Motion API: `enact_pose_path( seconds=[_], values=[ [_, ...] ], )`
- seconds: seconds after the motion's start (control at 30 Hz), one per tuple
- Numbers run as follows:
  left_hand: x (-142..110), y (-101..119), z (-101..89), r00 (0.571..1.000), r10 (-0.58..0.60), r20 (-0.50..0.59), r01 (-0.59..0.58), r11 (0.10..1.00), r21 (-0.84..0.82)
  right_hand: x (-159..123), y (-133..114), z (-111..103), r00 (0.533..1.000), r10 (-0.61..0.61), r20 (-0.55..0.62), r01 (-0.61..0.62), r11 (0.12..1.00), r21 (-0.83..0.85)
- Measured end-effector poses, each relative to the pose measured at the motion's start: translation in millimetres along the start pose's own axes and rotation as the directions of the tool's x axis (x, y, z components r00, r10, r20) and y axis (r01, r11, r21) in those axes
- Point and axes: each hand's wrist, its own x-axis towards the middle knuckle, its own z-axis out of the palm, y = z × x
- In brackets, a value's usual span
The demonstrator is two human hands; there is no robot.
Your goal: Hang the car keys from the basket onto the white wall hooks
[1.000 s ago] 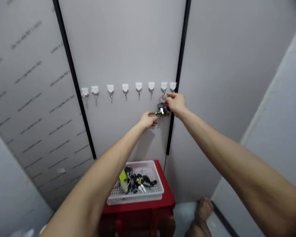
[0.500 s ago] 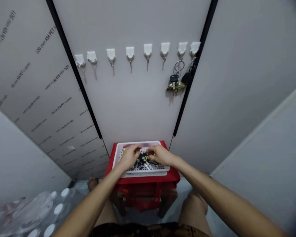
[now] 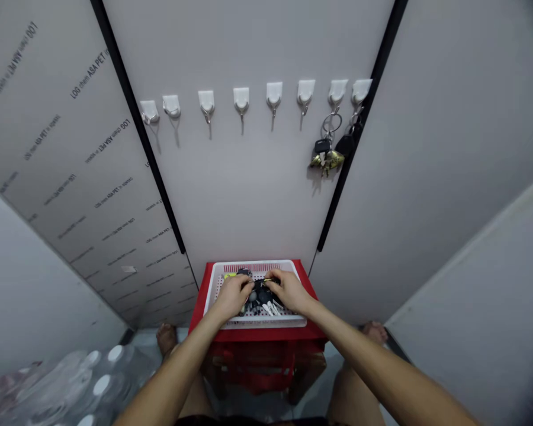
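Observation:
Both my hands are down in a white perforated basket [image 3: 213, 284] on a red stool [image 3: 313, 331]. My left hand [image 3: 231, 294] and my right hand [image 3: 288, 291] are curled, fingers pinching at a heap of dark keys [image 3: 261, 296] between them. I cannot tell which piece each one grips. On the wall above runs a row of white hooks [image 3: 241, 97]. One key bunch with a black fob and a gold charm [image 3: 325, 154] hangs on the second hook from the right. A black key fob [image 3: 347, 143] hangs on the rightmost hook.
A black vertical strip [image 3: 151, 154] runs left of the hooks and another [image 3: 359, 124] runs to their right. A pack of plastic bottles [image 3: 75, 384] lies on the floor at lower left. My bare feet [image 3: 166, 337] are beside the stool.
A second ago both hands were up at the hooks hanging the key bunch. They let it go and dropped into the basket, where they now work at the key heap.

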Motion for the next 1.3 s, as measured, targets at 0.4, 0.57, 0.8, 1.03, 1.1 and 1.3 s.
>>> enact_pose_path(
  seconds=[0.4,0.57,0.8,1.03,1.1,1.3],
  values=[
    [4,16,-29.9,0.989,-0.089,-0.119,0.039,0.928,-0.37,6,-22,-26,0.998,0.03,-0.052,-0.017,0.971,0.237],
    [17,34,-52.3,0.988,-0.1,-0.114,0.036,0.884,-0.466,14,-40,-45,0.993,0.008,-0.118,0.026,0.959,0.282],
    [32,67,-68.7,0.989,0.013,-0.148,-0.087,0.856,-0.51,23,-68,-59,0.992,-0.114,-0.052,0.124,0.95,0.286],
    [51,100,-90.8,0.95,0.027,-0.312,-0.203,0.811,-0.548,37,-94,-101,0.963,-0.078,-0.257,0.166,0.925,0.341],
    [56,111,-96.8,0.905,0.083,-0.417,-0.305,0.809,-0.502,46,-104,-120,0.934,-0.063,-0.351,0.19,0.92,0.342],
    [71,149,-115.6,0.805,0.356,-0.474,-0.474,0.867,-0.153,84,-129,-172,0.801,-0.045,-0.598,0.284,0.906,0.312]
  ],
)
